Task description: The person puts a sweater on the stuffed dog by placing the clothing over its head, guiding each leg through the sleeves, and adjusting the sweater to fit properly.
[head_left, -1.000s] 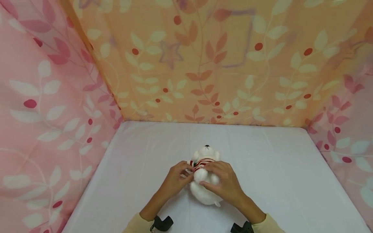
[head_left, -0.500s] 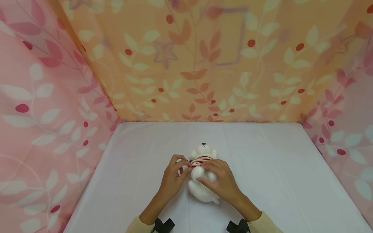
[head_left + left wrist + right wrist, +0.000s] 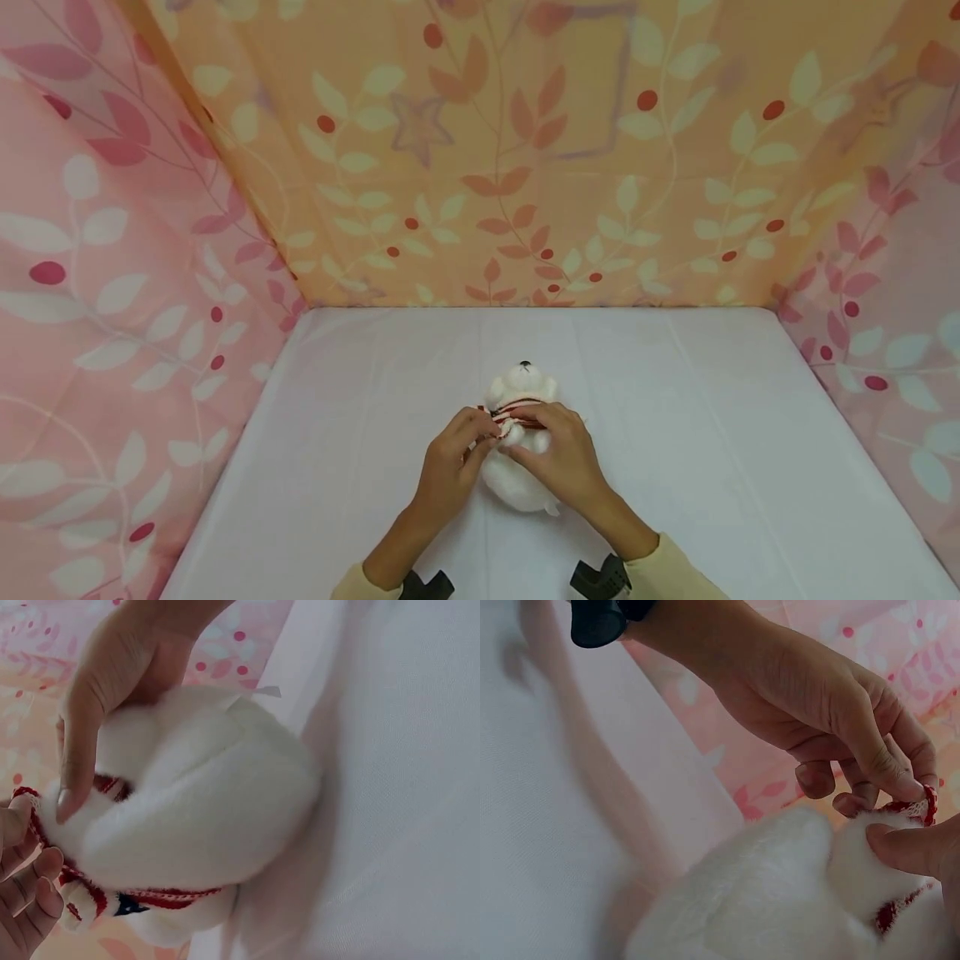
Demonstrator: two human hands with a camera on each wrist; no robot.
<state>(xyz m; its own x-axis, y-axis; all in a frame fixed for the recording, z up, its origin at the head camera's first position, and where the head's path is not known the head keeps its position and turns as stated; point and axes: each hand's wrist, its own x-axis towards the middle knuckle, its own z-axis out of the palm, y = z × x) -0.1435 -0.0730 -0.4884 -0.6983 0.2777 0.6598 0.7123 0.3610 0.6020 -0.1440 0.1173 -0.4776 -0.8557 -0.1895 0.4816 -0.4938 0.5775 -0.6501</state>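
White tabletop (image 3: pixel 750 458) with 1 white plush toy (image 3: pixel 517 482) in a red-and-white striped sweater (image 3: pixel 174 898) directly on it.

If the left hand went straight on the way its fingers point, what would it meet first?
The sweater: the left hand pinches its edge. The toy's body looks next in line, though how much slack cloth lies between is unclear.

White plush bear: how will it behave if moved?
The white plush bear probably squashes, given its fuzzy pile; its rounded body could roll. Its knit sweater likely flexes, as its edge curls where the left hand pinches.
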